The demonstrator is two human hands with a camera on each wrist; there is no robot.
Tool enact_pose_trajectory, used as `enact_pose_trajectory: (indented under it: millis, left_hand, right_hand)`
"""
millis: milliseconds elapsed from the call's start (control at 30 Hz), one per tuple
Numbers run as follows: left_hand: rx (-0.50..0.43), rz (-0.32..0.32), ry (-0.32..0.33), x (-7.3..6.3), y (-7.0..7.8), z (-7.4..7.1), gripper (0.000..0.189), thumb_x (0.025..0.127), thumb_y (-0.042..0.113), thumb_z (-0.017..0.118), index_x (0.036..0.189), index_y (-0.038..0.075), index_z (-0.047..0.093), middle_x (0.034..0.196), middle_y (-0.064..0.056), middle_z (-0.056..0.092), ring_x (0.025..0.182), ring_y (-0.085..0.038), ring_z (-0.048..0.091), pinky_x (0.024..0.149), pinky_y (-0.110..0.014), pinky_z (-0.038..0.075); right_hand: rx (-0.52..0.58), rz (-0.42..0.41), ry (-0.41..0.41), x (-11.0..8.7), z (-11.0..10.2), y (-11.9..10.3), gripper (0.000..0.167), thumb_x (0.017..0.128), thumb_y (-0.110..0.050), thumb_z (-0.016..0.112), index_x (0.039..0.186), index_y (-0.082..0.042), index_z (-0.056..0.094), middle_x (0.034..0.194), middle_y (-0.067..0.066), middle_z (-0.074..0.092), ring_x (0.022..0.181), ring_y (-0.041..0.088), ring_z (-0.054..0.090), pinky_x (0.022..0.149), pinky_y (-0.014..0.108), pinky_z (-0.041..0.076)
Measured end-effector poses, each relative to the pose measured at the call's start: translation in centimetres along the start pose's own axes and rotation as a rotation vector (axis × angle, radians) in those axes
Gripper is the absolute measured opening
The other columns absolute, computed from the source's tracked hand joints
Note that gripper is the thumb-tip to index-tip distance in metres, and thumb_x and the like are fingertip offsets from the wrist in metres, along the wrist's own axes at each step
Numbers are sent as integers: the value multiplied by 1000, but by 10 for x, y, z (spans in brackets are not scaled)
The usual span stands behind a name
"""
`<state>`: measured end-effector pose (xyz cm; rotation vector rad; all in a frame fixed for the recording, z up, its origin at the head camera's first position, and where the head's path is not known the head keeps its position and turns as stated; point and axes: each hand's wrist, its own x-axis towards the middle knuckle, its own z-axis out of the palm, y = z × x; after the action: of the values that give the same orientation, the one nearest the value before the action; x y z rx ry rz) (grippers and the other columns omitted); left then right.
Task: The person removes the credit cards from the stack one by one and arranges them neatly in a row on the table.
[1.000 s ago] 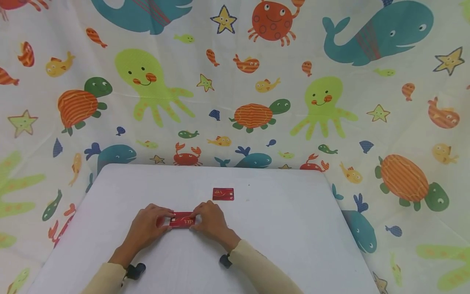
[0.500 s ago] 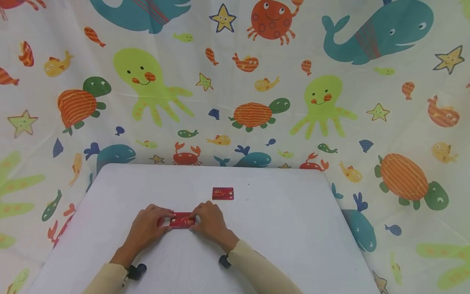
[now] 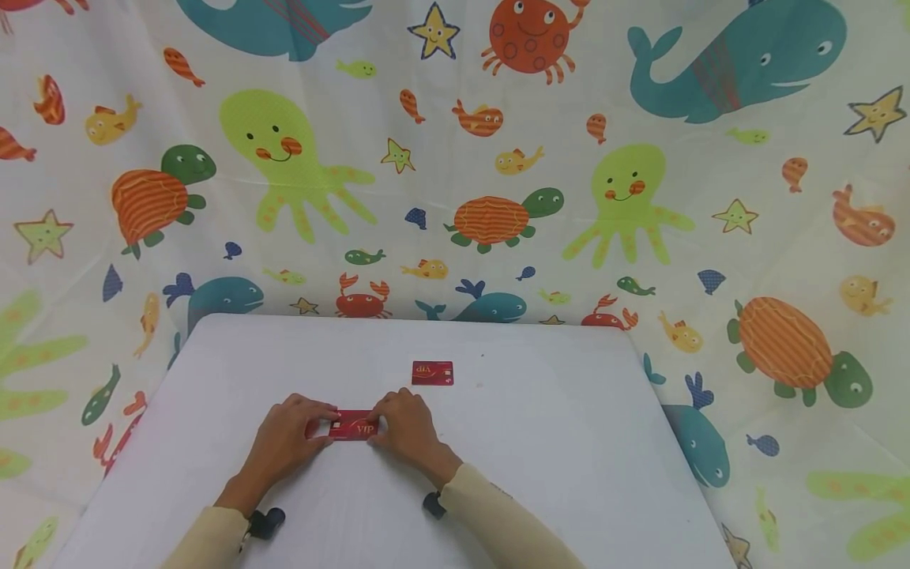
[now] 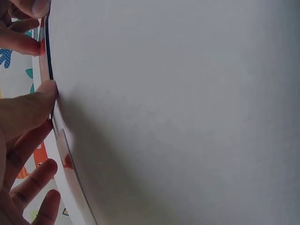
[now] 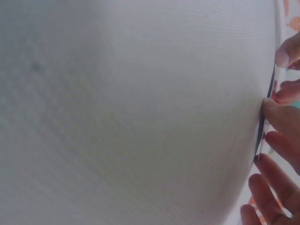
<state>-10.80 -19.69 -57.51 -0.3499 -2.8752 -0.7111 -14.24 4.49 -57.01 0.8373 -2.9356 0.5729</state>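
A red VIP card (image 3: pixel 355 425) lies level at the white table, left of its middle in the head view. My left hand (image 3: pixel 290 432) pinches its left end between thumb and fingers, and my right hand (image 3: pixel 407 427) pinches the right end the same way. Gold lettering and a small pale chip show between the fingertips. In the left wrist view the held card (image 4: pixel 48 58) appears edge-on as a thin dark line at the thumb. A second red VIP card (image 3: pixel 432 373) lies flat farther back, beyond my right hand, turned half round from the held one.
The white table (image 3: pixel 569 442) narrows toward its far edge. Behind it hangs a cloth (image 3: pixel 455 174) printed with sea animals, which also comes down along both sides. Dark wrist cameras (image 3: pixel 267 523) sit under the beige sleeves (image 3: pixel 505 518).
Both hands keep the same grip on the card, and neither card has moved on the table. Only the head view has shifted very slightly.
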Motion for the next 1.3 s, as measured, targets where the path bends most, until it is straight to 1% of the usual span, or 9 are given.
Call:
enact_pose_trajectory:
  millis: [233, 400, 600, 667, 767, 900, 1000, 1133, 1300]
  left_hand:
    - [23, 17, -4, 1, 1, -1, 49, 71, 23, 101, 116, 17, 83, 105, -3, 78, 98, -19, 61, 75, -36, 50]
    - [34, 22, -8, 1, 2, -1, 49, 71, 23, 101, 116, 17, 83, 104, -3, 78, 98, -19, 61, 74, -36, 50]
    - [38, 37, -10, 2, 3, -1, 48, 73, 24, 100, 117, 15, 83, 107, -4, 80, 99, -20, 62, 76, -39, 51]
    - [40, 45, -3, 2, 3, -1, 47, 74, 26, 99, 117, 15, 83, 108, -4, 80, 101, -21, 63, 78, -41, 52]
    - [43, 65, 26, 5, 4, -1, 47, 76, 29, 98, 118, 14, 82, 112, -5, 80, 104, -23, 64, 81, -44, 55]
    - [31, 84, 59, 10, 7, -2, 48, 77, 30, 97, 120, 14, 81, 118, -7, 79, 108, -26, 65, 84, -49, 58]
    - [19, 75, 48, 14, 11, -3, 47, 79, 31, 95, 121, 16, 81, 124, -7, 78, 112, -27, 64, 86, -51, 58]
    - [4, 63, 19, 18, 15, -3, 46, 81, 32, 94, 122, 16, 80, 129, -7, 76, 117, -29, 63, 92, -55, 58]
    - [-14, 60, 7, 24, 21, -4, 44, 82, 31, 93, 121, 15, 81, 132, -9, 75, 122, -31, 63, 98, -60, 56]
  right_hand:
    - [-23, -12, 3, 1, 3, 1, 33, 85, -43, 90, 115, -30, 84, 113, -12, 80, 98, 8, 64, 87, 22, 52]
    - [-30, -5, -11, 1, 4, 2, 32, 85, -43, 89, 114, -31, 84, 113, -12, 80, 98, 8, 63, 87, 22, 51]
    - [16, 18, -10, -1, 1, 4, 34, 85, -46, 89, 115, -32, 83, 114, -13, 78, 102, 6, 63, 91, 24, 52]
    - [43, 31, -8, -1, 0, 6, 33, 85, -47, 88, 115, -32, 83, 114, -14, 78, 104, 6, 63, 93, 25, 53]
    - [75, 41, -1, 0, -2, 11, 32, 87, -46, 86, 115, -31, 83, 115, -14, 77, 107, 6, 63, 96, 27, 53]
    - [110, 53, 11, 1, -7, 17, 34, 87, -44, 87, 117, -29, 82, 117, -12, 77, 111, 9, 64, 99, 30, 55]
    - [129, 54, 23, 2, -11, 22, 36, 87, -44, 87, 118, -28, 81, 118, -12, 77, 113, 9, 66, 101, 30, 55]
    - [144, 57, 40, 1, -14, 28, 35, 87, -43, 87, 118, -27, 81, 116, -12, 78, 113, 8, 66, 102, 31, 55]
    - [162, 84, 60, -1, -17, 36, 32, 88, -41, 87, 117, -28, 81, 118, -12, 78, 115, 10, 66, 103, 34, 56]
